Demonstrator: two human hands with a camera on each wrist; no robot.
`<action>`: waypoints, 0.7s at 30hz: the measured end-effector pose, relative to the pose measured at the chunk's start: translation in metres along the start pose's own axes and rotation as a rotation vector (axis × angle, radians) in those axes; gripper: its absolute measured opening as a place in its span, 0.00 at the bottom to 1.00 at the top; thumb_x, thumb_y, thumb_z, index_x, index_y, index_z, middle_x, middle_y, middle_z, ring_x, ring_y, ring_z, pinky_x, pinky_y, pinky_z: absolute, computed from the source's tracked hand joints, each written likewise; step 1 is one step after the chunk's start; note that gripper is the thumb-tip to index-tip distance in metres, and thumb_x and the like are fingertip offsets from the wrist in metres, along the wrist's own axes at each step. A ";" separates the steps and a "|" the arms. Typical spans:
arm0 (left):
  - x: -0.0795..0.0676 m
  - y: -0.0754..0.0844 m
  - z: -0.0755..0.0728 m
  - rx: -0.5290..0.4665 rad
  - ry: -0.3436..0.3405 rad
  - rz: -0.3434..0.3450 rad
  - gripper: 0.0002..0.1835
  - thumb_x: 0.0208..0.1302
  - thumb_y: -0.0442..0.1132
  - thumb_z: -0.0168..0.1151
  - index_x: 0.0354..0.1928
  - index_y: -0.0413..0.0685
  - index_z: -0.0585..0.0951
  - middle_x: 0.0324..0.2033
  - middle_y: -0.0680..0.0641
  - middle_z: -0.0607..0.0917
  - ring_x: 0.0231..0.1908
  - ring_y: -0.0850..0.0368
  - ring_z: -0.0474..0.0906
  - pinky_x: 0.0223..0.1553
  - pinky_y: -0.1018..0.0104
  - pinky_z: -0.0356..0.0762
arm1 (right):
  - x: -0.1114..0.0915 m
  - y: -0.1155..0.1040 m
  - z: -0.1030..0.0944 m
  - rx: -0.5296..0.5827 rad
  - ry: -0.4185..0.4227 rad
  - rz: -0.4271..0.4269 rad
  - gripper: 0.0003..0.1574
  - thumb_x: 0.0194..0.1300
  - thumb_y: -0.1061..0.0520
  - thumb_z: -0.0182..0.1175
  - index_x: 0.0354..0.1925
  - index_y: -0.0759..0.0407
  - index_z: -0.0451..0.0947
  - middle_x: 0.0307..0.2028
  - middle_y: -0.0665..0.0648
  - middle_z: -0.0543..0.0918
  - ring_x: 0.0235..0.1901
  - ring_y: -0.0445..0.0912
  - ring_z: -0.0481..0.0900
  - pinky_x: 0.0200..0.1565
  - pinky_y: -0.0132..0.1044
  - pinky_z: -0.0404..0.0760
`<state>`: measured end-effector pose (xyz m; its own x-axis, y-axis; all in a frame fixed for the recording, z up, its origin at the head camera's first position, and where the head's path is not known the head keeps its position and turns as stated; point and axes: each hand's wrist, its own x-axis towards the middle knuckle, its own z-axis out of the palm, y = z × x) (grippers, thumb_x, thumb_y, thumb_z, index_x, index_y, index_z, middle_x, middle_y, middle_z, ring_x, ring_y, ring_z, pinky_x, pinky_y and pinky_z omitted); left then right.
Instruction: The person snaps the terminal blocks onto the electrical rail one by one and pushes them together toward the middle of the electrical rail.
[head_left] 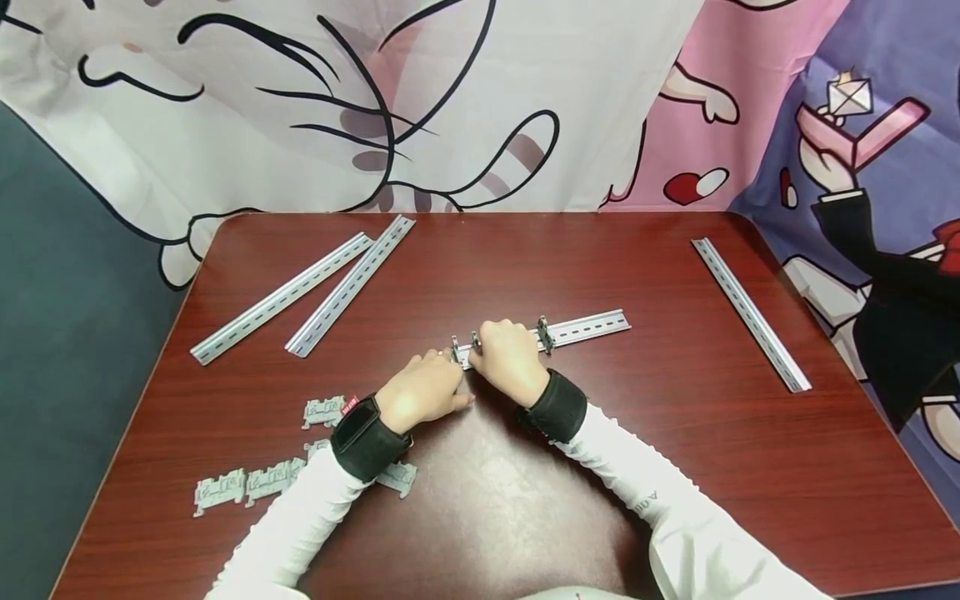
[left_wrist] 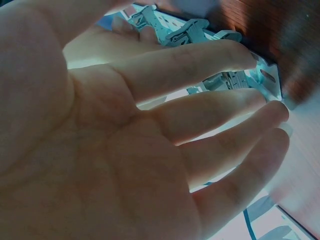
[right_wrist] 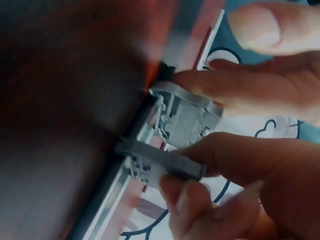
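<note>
A slotted metal DIN rail (head_left: pixel 592 327) lies across the middle of the table with three grey rail clips standing on it. My right hand (head_left: pixel 510 358) pinches one grey clip (right_wrist: pixel 160 160) between thumb and curled fingers, low over the rail. My left hand (head_left: pixel 422 387) is at the rail's left end, its fingers (left_wrist: pixel 210 112) extended and spread. In the right wrist view, a left fingertip touches the end clip (right_wrist: pixel 192 117). A third clip (head_left: pixel 545 334) stands on the rail just right of my right hand.
Two more slotted rails (head_left: pixel 281 298) (head_left: pixel 351 285) lie at the back left, close together at their far ends. Another rail (head_left: pixel 750 312) lies at the far right. Several loose grey clips (head_left: pixel 220 490) lie at the front left, partly under my left forearm. A printed cloth (head_left: pixel 465 100) hangs behind the table.
</note>
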<state>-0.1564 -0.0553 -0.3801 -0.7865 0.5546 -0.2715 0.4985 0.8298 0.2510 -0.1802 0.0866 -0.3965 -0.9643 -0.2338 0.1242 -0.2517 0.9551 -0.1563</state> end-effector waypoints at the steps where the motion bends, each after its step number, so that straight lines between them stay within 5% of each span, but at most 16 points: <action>1: 0.000 0.000 -0.001 0.003 -0.001 -0.002 0.18 0.62 0.49 0.62 0.19 0.47 0.78 0.56 0.29 0.77 0.46 0.38 0.75 0.47 0.46 0.72 | 0.000 0.000 0.001 -0.002 0.009 0.001 0.19 0.51 0.52 0.67 0.12 0.53 0.70 0.18 0.58 0.82 0.20 0.58 0.82 0.19 0.50 0.76; 12: 0.002 0.002 -0.002 0.013 -0.030 -0.026 0.17 0.64 0.50 0.61 0.31 0.40 0.84 0.60 0.28 0.74 0.49 0.37 0.74 0.50 0.46 0.71 | 0.004 0.006 -0.004 0.011 -0.031 0.048 0.18 0.47 0.55 0.68 0.12 0.52 0.69 0.19 0.58 0.83 0.22 0.57 0.83 0.19 0.50 0.76; 21: 0.001 0.002 -0.002 0.016 -0.023 -0.022 0.17 0.64 0.49 0.61 0.30 0.41 0.84 0.59 0.29 0.75 0.48 0.38 0.74 0.49 0.47 0.71 | 0.007 0.013 -0.008 -0.011 -0.050 0.086 0.16 0.45 0.55 0.69 0.13 0.53 0.72 0.23 0.60 0.85 0.25 0.60 0.84 0.24 0.51 0.78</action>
<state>-0.1571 -0.0529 -0.3783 -0.7889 0.5373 -0.2982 0.4869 0.8426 0.2299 -0.1895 0.0991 -0.3897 -0.9853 -0.1593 0.0617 -0.1671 0.9740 -0.1533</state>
